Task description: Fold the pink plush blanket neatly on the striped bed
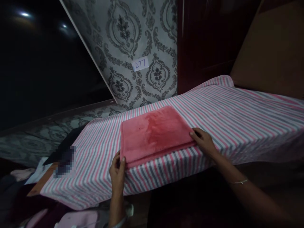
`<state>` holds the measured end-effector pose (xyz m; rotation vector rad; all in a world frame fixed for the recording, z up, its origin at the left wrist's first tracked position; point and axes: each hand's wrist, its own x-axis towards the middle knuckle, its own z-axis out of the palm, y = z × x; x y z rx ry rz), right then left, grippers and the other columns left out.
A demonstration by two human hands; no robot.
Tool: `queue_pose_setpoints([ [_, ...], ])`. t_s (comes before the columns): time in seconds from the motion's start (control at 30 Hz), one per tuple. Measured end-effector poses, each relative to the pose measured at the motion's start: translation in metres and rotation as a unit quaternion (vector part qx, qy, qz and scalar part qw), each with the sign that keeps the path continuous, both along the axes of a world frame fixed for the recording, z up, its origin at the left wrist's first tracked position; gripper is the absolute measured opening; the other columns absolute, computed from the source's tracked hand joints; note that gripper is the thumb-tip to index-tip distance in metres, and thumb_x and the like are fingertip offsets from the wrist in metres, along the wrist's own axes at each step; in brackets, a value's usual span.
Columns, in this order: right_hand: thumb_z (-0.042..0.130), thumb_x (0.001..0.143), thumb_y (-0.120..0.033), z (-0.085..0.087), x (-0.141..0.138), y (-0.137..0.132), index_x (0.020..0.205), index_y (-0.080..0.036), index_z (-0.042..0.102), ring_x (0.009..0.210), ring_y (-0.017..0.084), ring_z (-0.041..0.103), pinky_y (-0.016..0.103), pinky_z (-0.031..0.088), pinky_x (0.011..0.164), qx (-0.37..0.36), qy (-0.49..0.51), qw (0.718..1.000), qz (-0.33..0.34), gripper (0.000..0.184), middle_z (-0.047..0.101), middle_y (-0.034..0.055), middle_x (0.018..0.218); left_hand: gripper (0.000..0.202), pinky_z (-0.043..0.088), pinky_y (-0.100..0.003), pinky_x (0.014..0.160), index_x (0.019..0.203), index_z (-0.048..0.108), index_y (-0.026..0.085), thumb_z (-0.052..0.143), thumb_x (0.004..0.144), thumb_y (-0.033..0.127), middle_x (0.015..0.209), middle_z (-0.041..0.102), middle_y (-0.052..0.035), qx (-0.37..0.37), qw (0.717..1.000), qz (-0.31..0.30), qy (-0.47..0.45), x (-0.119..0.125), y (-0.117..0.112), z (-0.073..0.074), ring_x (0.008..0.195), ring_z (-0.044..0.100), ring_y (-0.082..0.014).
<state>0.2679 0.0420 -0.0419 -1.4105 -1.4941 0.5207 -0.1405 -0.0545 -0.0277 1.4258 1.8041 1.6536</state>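
A folded pink plush cloth [142,136] lies flat on a striped sheet, layered into a rectangle with a darker smeared patch on its top. My left hand [117,169] pinches its near left corner, thumb on top and fingers curled at the edge. At the near right corner, my right hand [203,141] grips the cloth between thumb and fingers. Both hands are at the front edge of the table. The layers show slightly apart along the near side.
The pink, grey and white striped sheet [213,107] drapes over the table's front. A large dark screen [47,63] stands at left. Clothes [78,218] are piled low at left. A brown board [273,53] rises at right. Paper marked 277 [140,64] hangs on the patterned wall.
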Motion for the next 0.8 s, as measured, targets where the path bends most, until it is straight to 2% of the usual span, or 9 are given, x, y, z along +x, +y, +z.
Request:
queue_pose_setpoints([
  [0.07, 0.054, 0.081, -0.072, 0.0, 0.005, 0.0, 0.113, -0.02, 0.066, 0.1, 0.026, 0.066, 0.041, 0.054, 0.09, 0.014, 0.02, 0.998, 0.052, 0.063, 0.07, 0.0105, 0.111, 0.041, 0.041, -0.042, 0.115, 0.098, 0.068, 0.022, 0.061, 0.085, 0.061, 0.143, 0.059, -0.0113, 0.002, 0.999, -0.021, 0.025, -0.002, -0.003, 0.004, 0.134, 0.053, -0.0275],
  [0.13, 0.058, 0.077, -0.076, -0.001, 0.01, 0.001, 0.118, -0.023, 0.066, 0.112, 0.028, 0.063, 0.043, 0.052, 0.097, 0.028, 0.018, 0.994, 0.105, 0.068, 0.067, 0.0104, 0.122, 0.043, 0.039, -0.043, 0.116, 0.098, 0.069, 0.022, 0.06, 0.085, 0.061, 0.147, 0.056, -0.0115, -0.032, 0.997, -0.05, 0.053, -0.004, -0.005, 0.008, 0.139, 0.049, -0.0286],
  [0.2, 0.059, 0.075, -0.08, -0.002, 0.014, 0.002, 0.113, -0.024, 0.069, 0.116, 0.029, 0.062, 0.044, 0.052, 0.099, 0.034, -0.004, 0.989, 0.143, 0.068, 0.065, 0.0109, 0.125, 0.044, 0.039, -0.042, 0.116, 0.104, 0.069, 0.022, 0.059, 0.084, 0.061, 0.149, 0.054, -0.0112, -0.082, 0.992, -0.066, 0.07, -0.004, -0.007, 0.012, 0.141, 0.047, -0.0285],
  [0.27, 0.06, 0.075, -0.08, -0.004, 0.016, 0.003, 0.104, -0.025, 0.071, 0.112, 0.03, 0.063, 0.044, 0.055, 0.095, 0.039, -0.021, 0.986, 0.16, 0.063, 0.066, 0.011, 0.121, 0.043, 0.041, -0.04, 0.115, 0.11, 0.067, 0.022, 0.057, 0.086, 0.055, 0.148, 0.055, -0.0108, -0.111, 0.988, -0.076, 0.074, -0.002, -0.009, 0.016, 0.139, 0.048, -0.0267],
  [0.4, 0.062, 0.077, -0.077, -0.008, 0.019, 0.002, 0.092, -0.031, 0.071, 0.09, 0.028, 0.067, 0.044, 0.058, 0.08, 0.056, 0.005, 0.99, 0.131, 0.049, 0.068, 0.0071, 0.099, 0.033, 0.044, -0.037, 0.111, 0.11, 0.064, 0.021, 0.053, 0.087, 0.041, 0.136, 0.063, -0.0091, -0.115, 0.987, -0.081, 0.073, 0.001, -0.01, 0.02, 0.128, 0.057, -0.0237],
  [0.53, 0.063, 0.079, -0.074, -0.009, 0.022, 0.0, 0.081, -0.034, 0.069, 0.074, 0.025, 0.063, 0.041, 0.055, 0.067, 0.046, 0.024, 0.992, 0.118, 0.041, 0.064, 0.0062, 0.081, 0.029, 0.046, -0.037, 0.108, 0.103, 0.062, 0.021, 0.051, 0.088, 0.043, 0.129, 0.064, -0.0094, -0.073, 0.994, -0.071, 0.045, -0.003, -0.011, 0.017, 0.124, 0.058, -0.024],
  [0.67, 0.063, 0.078, -0.075, -0.005, 0.021, -0.002, 0.083, -0.033, 0.068, 0.07, 0.025, 0.062, 0.041, 0.054, 0.062, 0.045, 0.016, 0.991, 0.129, 0.043, 0.062, 0.0045, 0.077, 0.029, 0.049, -0.036, 0.101, 0.097, 0.061, 0.021, 0.057, 0.087, 0.049, 0.115, 0.068, -0.0082, -0.055, 0.992, -0.115, 0.011, -0.005, -0.012, 0.014, 0.112, 0.062, -0.024],
  [0.8, 0.057, 0.08, -0.078, 0.001, 0.015, -0.005, 0.077, -0.031, 0.067, 0.076, 0.024, 0.062, 0.039, 0.054, 0.067, 0.051, 0.023, 0.992, 0.112, 0.049, 0.064, 0.0047, 0.082, 0.034, 0.048, -0.034, 0.097, 0.096, 0.063, 0.021, 0.056, 0.089, 0.054, 0.111, 0.068, -0.0072, -0.041, 0.992, -0.117, -0.011, -0.004, -0.011, 0.014, 0.108, 0.062, -0.0229],
])
